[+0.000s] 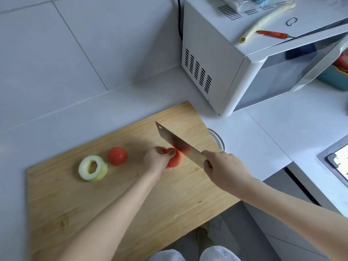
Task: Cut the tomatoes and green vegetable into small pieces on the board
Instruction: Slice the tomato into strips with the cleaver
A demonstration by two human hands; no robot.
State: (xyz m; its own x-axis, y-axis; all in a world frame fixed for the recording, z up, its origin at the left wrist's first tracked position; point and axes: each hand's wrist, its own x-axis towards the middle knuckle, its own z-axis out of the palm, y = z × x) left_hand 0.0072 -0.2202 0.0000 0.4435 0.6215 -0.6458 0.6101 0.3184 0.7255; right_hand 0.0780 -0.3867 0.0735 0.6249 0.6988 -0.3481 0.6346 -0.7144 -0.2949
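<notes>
1. The left hand (156, 160) is gripping a tomato (174, 162) on the wooden board (75, 204). Its fingers are curling over the top of the fruit and its thumb is pressing the near side.
2. The right hand (224, 166) is wrapping its fingers round the handle of a cleaver (178, 146). The fist is hiding the handle itself.
3. The blade is slanting away from the right hand toward the far left. Its edge is meeting the held tomato just past the left hand's fingertips. Blur is smearing the steel, so I cannot tell how deep it is sitting.
4. A second tomato (117, 155), whole, is sitting on the board just to the left of the left hand, apart from it.
5. A green vegetable ring (93, 168), pale-fleshed with a hollow middle and a green rind, is lying farther out on that same side, right beside the second tomato. I cannot tell whether the two are touching.
6. The board is resting on a white tabletop (263, 132).
7. A glass dish (219, 141) is showing its rim at the board's far edge, just beyond the right hand.
8. A white microwave (216, 53) is standing well beyond the right hand. A red chilli (273, 34) and a long pale vegetable (263, 20) are lying on its top.
</notes>
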